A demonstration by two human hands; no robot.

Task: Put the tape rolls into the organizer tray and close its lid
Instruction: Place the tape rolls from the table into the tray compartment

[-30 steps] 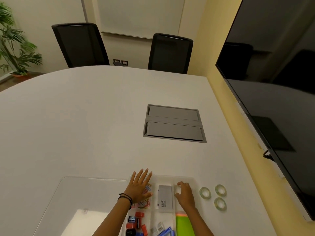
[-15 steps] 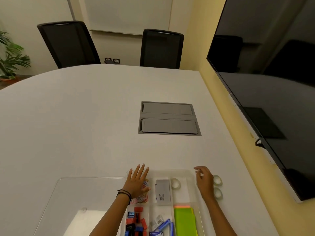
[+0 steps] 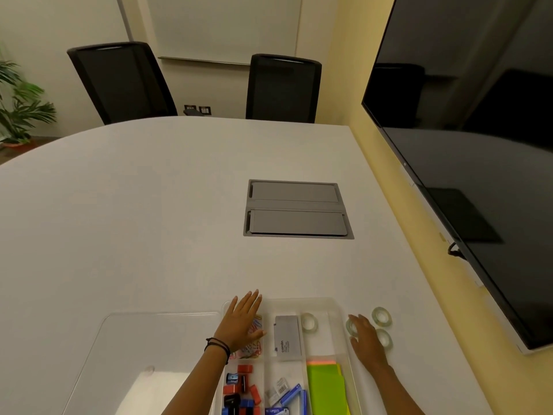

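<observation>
Right hand (image 3: 366,339) flat, grip open over a tape roll (image 3: 350,327) beside the organizer tray (image 3: 339,313), left hand (image 3: 242,323) spread open on tray, holding nothing, two rolls just right

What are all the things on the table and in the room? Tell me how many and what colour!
clear tape rolls: four, one in the tray, three on the table right of it
clear plastic organizer tray: one, near table edge
clear lid: one, open, left of tray
grey box: one, in tray
green paper pad: one, in tray
grey floor-box hatch: one, mid-table
black chairs: two, far side
black screen: one, right wall
left hand: flat on tray
right hand: over the tape rolls
</observation>
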